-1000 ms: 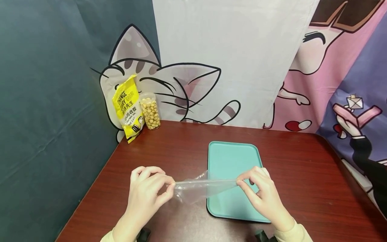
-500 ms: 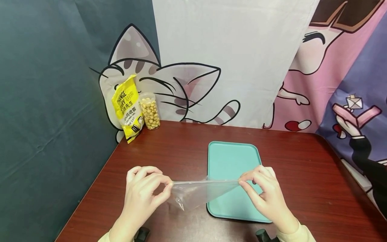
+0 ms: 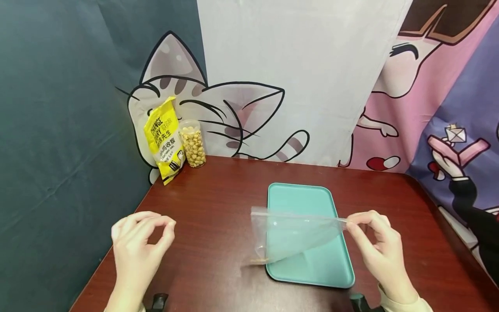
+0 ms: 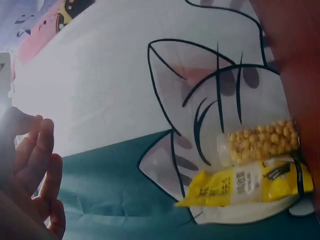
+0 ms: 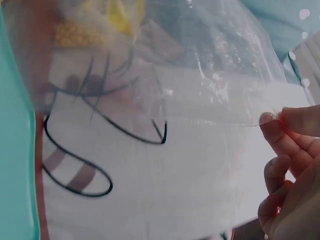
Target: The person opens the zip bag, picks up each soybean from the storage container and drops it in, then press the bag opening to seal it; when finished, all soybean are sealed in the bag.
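In the head view my right hand [image 3: 380,251] pinches one end of the top edge of a clear plastic bag [image 3: 292,234] between thumb and index finger. The bag stretches leftward from the fingertips over a turquoise tray [image 3: 312,275], its far corner loose beyond the tray's left side. In the right wrist view the see-through film [image 5: 210,65] spreads out from the pinch. My left hand [image 3: 140,242] is at the left, well apart from the bag. Its thumb and index fingertips meet in a ring with nothing between them, as the fingers [image 4: 47,137] in the left wrist view also show.
A yellow snack packet [image 3: 165,141] leans at the table's back left corner. Beside it stands a clear tub [image 3: 192,143] of pale yellow round pieces. Printed cloth [image 3: 304,78] hangs behind the dark red table [image 3: 206,242], and a dark cloth [image 3: 66,143] at the left.
Earlier both hands held the bag's edge taut between them. Now the left hand has let go and moved left; the right hand has moved right, carrying the bag farther over the tray.
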`<state>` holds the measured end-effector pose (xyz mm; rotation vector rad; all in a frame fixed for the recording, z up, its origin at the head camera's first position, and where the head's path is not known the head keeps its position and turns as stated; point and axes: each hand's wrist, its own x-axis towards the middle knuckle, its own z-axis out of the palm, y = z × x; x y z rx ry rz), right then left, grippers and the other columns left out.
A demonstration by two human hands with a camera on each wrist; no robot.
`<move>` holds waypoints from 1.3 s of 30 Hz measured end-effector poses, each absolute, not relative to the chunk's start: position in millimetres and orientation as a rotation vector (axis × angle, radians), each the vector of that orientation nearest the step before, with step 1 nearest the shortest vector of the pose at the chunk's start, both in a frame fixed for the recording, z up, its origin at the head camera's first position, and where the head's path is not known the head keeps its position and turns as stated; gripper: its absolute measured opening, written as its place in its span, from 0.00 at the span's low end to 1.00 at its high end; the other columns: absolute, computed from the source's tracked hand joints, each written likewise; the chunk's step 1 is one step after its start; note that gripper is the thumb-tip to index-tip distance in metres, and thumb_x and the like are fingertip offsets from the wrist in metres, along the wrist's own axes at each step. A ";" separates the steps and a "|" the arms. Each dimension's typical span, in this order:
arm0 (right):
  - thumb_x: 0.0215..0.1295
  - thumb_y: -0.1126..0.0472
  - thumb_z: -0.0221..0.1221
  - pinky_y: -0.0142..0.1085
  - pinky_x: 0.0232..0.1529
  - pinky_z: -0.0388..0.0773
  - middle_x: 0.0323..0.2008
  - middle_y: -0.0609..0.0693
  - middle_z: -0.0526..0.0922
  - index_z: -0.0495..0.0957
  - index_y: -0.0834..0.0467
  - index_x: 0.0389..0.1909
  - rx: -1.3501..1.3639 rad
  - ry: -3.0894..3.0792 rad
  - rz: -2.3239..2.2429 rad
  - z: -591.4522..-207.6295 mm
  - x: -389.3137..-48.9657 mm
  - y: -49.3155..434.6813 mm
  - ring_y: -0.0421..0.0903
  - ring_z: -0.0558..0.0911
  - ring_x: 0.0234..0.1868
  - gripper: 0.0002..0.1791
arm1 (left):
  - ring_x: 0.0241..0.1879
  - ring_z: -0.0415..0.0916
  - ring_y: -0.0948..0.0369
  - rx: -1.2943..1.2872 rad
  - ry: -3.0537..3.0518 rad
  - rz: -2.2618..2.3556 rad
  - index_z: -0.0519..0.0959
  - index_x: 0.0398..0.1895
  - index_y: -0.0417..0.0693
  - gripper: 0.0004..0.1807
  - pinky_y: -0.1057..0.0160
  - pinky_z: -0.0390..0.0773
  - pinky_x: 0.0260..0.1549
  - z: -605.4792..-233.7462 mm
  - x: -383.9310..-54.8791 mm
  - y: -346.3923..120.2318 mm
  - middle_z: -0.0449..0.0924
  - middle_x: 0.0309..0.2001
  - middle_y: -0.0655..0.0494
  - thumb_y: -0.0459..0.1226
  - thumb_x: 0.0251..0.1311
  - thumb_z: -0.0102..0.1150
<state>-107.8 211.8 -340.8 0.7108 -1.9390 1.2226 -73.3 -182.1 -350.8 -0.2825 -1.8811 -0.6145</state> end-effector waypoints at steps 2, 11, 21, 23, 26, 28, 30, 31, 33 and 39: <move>0.56 0.72 0.62 0.29 0.41 0.57 0.27 0.48 0.79 0.79 0.63 0.27 0.782 -1.929 1.187 -341.8 -109.8 210.6 0.35 0.69 0.29 0.03 | 0.32 0.73 0.56 -0.299 -1.878 -0.639 0.83 0.21 0.47 0.17 0.56 0.59 0.45 -350.7 -74.3 -179.2 0.79 0.20 0.56 0.48 0.59 0.56; 0.62 0.58 0.61 0.30 0.40 0.55 0.20 0.41 0.71 0.78 0.59 0.24 0.872 -1.874 1.139 -346.4 -108.2 186.8 0.34 0.62 0.25 0.10 | 0.37 0.75 0.60 -0.565 -1.990 -0.755 0.85 0.36 0.52 0.17 0.54 0.60 0.45 -350.3 -77.6 -128.3 0.84 0.31 0.62 0.53 0.64 0.53; 0.66 0.53 0.57 0.31 0.40 0.55 0.20 0.43 0.73 0.76 0.59 0.23 0.912 -1.860 1.133 -337.9 -100.3 171.1 0.35 0.63 0.25 0.16 | 0.45 0.73 0.56 -0.625 -2.043 -0.688 0.82 0.46 0.54 0.15 0.49 0.61 0.45 -346.4 -83.3 -93.7 0.81 0.47 0.59 0.48 0.62 0.56; 0.66 0.54 0.56 0.31 0.40 0.55 0.21 0.44 0.74 0.76 0.59 0.22 0.933 -1.842 1.131 -336.4 -98.5 166.9 0.35 0.63 0.25 0.15 | 0.44 0.73 0.58 -0.653 -2.051 -0.676 0.82 0.44 0.54 0.13 0.50 0.62 0.46 -346.7 -83.4 -87.8 0.81 0.45 0.60 0.47 0.62 0.56; 0.66 0.56 0.56 0.31 0.40 0.55 0.21 0.44 0.75 0.76 0.58 0.22 0.966 -1.817 1.114 -334.8 -96.2 160.6 0.35 0.64 0.25 0.15 | 0.40 0.74 0.61 -0.689 -2.059 -0.672 0.82 0.39 0.56 0.09 0.51 0.62 0.46 -348.0 -82.8 -80.4 0.82 0.40 0.64 0.47 0.63 0.55; 0.67 0.56 0.55 0.31 0.40 0.55 0.21 0.44 0.75 0.76 0.58 0.21 0.988 -1.807 1.099 -334.6 -94.4 157.0 0.35 0.64 0.26 0.15 | 0.38 0.74 0.62 -0.707 -2.051 -0.675 0.82 0.35 0.57 0.07 0.52 0.62 0.45 -348.9 -82.3 -77.0 0.82 0.36 0.66 0.45 0.63 0.55; 0.67 0.56 0.54 0.31 0.40 0.55 0.21 0.43 0.74 0.75 0.57 0.21 1.007 -1.806 1.085 -335.7 -92.4 154.4 0.34 0.64 0.26 0.15 | 0.36 0.74 0.63 -0.722 -2.037 -0.678 0.81 0.31 0.57 0.06 0.53 0.62 0.45 -349.5 -82.0 -74.9 0.81 0.32 0.68 0.43 0.62 0.55; 0.68 0.56 0.53 0.31 0.40 0.55 0.21 0.43 0.74 0.75 0.57 0.21 1.014 -1.805 1.080 -336.4 -91.7 153.2 0.34 0.64 0.25 0.15 | 0.35 0.74 0.64 -0.728 -2.032 -0.679 0.80 0.30 0.58 0.06 0.54 0.63 0.45 -349.8 -81.7 -74.3 0.81 0.31 0.69 0.42 0.62 0.55; 0.68 0.56 0.53 0.31 0.40 0.55 0.21 0.42 0.72 0.75 0.57 0.22 1.019 -1.811 1.067 -338.7 -90.6 152.2 0.35 0.64 0.25 0.16 | 0.33 0.74 0.65 -0.739 -2.024 -0.682 0.80 0.27 0.58 0.07 0.54 0.63 0.45 -350.2 -81.2 -73.8 0.80 0.29 0.70 0.41 0.62 0.54; 0.68 0.51 0.50 0.32 0.40 0.55 0.25 0.43 0.74 0.78 0.61 0.33 0.948 -1.906 0.975 -344.0 -91.7 153.9 0.37 0.66 0.28 0.17 | 0.32 0.74 0.66 -0.778 -2.011 -0.665 0.79 0.26 0.58 0.06 0.54 0.64 0.45 -351.8 -79.4 -73.0 0.79 0.26 0.71 0.39 0.59 0.56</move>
